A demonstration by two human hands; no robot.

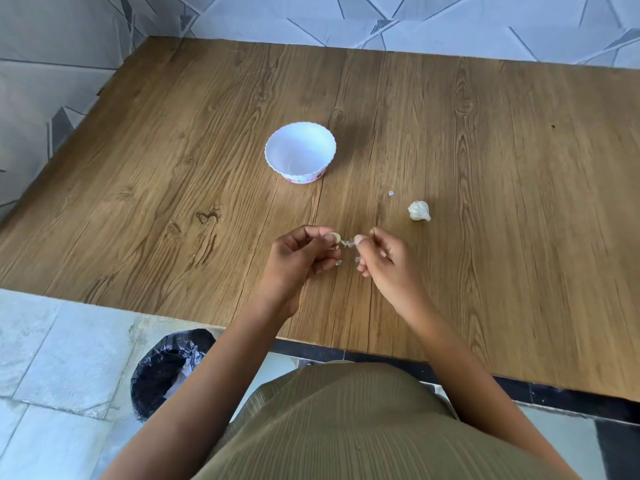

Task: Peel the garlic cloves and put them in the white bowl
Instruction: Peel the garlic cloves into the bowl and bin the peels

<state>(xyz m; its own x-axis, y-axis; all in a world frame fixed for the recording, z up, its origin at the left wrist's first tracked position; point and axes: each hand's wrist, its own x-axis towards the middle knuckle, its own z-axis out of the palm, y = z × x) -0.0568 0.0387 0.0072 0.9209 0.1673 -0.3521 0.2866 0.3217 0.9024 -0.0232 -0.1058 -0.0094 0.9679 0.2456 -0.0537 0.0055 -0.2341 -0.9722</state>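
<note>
2 pinch grips: left hand (298,258) holds garlic clove (335,237); right hand (384,261) holds peel (347,242).

The garlic clove (335,237) is mostly covered by the fingertips of the left hand (298,254) — only a pale end is seen. The peel (347,242) pinched by the right hand (384,261) is too small and blurred for its shape to be made out. Scraps (338,262) on the table (485,168) are partly hidden between the hands. The bin (166,368) is cut across by the left forearm (214,375). The table is cropped at the right edge — and the cloves in the garlic bulb (419,211) cannot be counted.
</note>
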